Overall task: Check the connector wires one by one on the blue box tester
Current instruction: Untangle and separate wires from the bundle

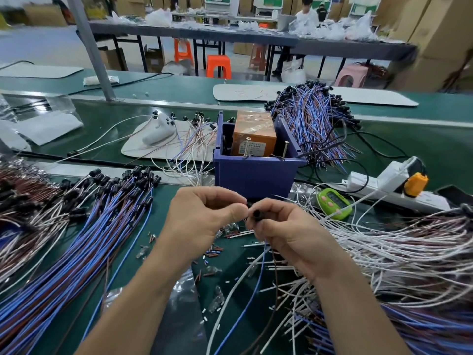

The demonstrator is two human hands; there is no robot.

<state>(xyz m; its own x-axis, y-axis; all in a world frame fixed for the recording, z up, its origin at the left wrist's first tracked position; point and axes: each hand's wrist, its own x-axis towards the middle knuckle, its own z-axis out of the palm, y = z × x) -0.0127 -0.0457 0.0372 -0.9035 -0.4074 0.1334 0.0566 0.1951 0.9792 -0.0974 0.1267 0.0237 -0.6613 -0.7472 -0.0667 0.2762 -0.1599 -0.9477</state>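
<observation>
- The right hand point(284, 226) pinches a black connector point(256, 215) just in front of the blue box tester point(256, 172), mid-bench point(163, 201).
- Its 3 wires point(256, 280) trail toward the near edge.
- The left hand point(204, 213), fingers curled, pinches the connector's other end.
- Judgement: to do this step well, hold the plastic body only, separate the wire ends, and touch them firmly to the 2 screws point(247, 147) on the tester's front rim, which are probably its contacts.

Just in front of the blue plastic box point(256, 172) holding an orange taped block point(253, 134), the left hand point(204, 213) and right hand point(284, 226) meet, both pinching a small black cylindrical connector point(257, 215). Its white, blue and brown wires point(259, 275) trail down over the green table mat point(158, 198).
</observation>
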